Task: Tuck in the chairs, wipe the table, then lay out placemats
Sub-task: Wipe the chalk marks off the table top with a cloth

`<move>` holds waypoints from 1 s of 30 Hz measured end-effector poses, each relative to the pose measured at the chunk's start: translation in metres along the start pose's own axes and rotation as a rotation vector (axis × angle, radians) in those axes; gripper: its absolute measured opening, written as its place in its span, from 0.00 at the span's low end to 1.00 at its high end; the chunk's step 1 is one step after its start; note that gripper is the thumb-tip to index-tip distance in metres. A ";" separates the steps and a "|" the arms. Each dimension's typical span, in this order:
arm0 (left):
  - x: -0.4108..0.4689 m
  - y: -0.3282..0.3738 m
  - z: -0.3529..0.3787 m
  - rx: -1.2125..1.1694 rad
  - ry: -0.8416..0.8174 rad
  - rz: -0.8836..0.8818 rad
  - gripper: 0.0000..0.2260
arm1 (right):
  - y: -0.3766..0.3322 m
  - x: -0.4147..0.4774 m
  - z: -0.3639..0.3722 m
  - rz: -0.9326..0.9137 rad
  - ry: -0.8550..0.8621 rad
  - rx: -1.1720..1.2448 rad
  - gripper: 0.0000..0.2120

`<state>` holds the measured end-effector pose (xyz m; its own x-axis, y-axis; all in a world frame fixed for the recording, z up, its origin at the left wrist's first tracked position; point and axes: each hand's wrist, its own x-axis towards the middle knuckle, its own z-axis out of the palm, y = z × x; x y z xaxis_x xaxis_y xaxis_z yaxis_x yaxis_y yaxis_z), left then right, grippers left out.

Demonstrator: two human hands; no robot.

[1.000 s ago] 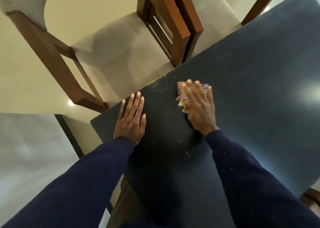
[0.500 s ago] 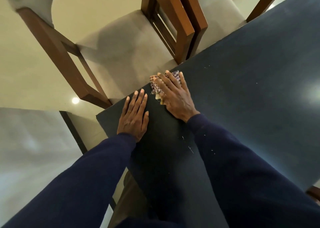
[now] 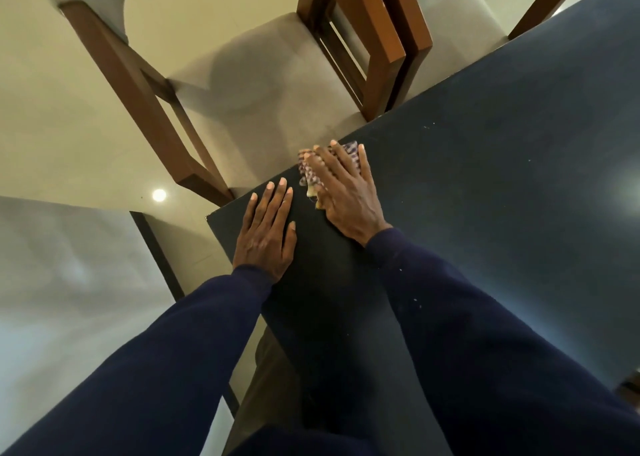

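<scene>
The dark table [image 3: 485, 185] fills the right of the head view, with pale specks on it. My right hand [image 3: 346, 192] presses a small checked purple-and-white cloth [image 3: 309, 175] flat against the top at the table's left edge, fingers straight and spread over it. My left hand [image 3: 268, 230] lies flat on the table near its corner, just left of the right hand, holding nothing. A wooden chair with a grey seat [image 3: 242, 85] stands beyond that edge, its seat partly under the table. A second chair [image 3: 408, 29] stands to its right.
The floor [image 3: 52, 109] is pale and glossy with a lamp's reflection. A dark table leg [image 3: 156, 247] runs down at the left below the corner. Another wooden piece [image 3: 628, 388] shows at the right edge, under the table's near side.
My right hand has slid the cloth leftward across the table to its left edge, close to my left hand. The left hand has stayed flat near the corner.
</scene>
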<state>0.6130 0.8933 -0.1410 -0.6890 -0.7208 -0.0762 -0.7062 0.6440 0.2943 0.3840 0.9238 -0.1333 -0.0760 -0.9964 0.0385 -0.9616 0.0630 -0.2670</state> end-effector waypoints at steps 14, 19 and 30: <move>0.000 0.002 0.002 -0.014 0.051 0.009 0.28 | 0.012 0.015 0.000 0.186 0.060 -0.018 0.37; -0.004 -0.002 0.000 -0.058 0.086 -0.058 0.27 | -0.015 -0.010 0.006 -0.093 -0.028 -0.018 0.37; -0.025 -0.010 -0.001 -0.054 0.105 -0.153 0.27 | -0.018 0.026 -0.001 0.187 0.038 -0.017 0.33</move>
<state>0.6376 0.9044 -0.1408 -0.5512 -0.8340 -0.0248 -0.7898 0.5119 0.3378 0.3994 0.8965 -0.1266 -0.2630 -0.9644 0.0261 -0.9341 0.2477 -0.2571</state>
